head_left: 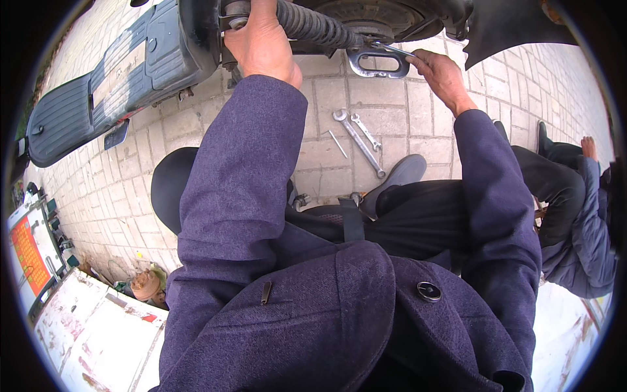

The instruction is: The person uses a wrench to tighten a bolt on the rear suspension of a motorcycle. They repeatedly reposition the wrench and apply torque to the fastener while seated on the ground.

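My left hand is closed around the end of a black coil-spring shock absorber at the top of the view. Its thumb lies beside a round metal mount; most of its fingers are hidden. At the other end of the shock absorber, my right hand pinches the handle of a slim metal wrench. The wrench's far end meets the hub area of a wheel, where the exact contact is too small to tell. Just below the wrench is a grey looped metal bracket, close to my right fingertips.
Two wrenches, a large one and a small one, lie on the paving beside a thin metal rod. The vehicle's ribbed footboard extends left. My shoe is near the tools. Another person sits at right.
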The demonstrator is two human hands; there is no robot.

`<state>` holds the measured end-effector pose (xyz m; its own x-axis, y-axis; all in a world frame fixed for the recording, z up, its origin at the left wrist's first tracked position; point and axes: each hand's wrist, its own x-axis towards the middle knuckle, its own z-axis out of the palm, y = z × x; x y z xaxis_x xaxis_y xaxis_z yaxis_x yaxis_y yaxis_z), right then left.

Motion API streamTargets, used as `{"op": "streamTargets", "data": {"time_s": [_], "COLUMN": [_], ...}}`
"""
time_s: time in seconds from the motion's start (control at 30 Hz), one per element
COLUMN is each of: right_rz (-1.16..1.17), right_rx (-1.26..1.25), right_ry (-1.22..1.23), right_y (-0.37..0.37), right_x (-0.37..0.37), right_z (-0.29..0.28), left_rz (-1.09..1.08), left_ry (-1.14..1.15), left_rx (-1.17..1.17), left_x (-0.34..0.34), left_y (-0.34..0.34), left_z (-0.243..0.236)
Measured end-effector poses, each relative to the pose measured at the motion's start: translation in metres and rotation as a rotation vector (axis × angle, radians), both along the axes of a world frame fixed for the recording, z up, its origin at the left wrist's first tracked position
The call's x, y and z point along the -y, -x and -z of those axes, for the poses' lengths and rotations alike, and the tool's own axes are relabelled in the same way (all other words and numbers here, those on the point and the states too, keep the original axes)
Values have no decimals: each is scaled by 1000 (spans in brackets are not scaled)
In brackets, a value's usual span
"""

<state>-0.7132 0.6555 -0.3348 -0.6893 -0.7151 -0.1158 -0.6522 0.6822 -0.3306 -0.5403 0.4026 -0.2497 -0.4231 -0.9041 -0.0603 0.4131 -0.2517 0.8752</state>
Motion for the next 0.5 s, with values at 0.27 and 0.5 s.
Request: {"op": "streamTargets", "data": {"time_s": [0.27, 0.5], "right_rz": [-32, -45], "right_rx": [113, -12], "right_ry": [12, -12], "right_y": [-4, -3], "right_x": [6, 8], "right_z": [4, 6], "left_rz": [-11, -11], "left_ry": [4, -5], "left_rx": [4, 3], "left_x": [-2, -1], "left_y": [0, 1], "left_z": [-2, -1]}}
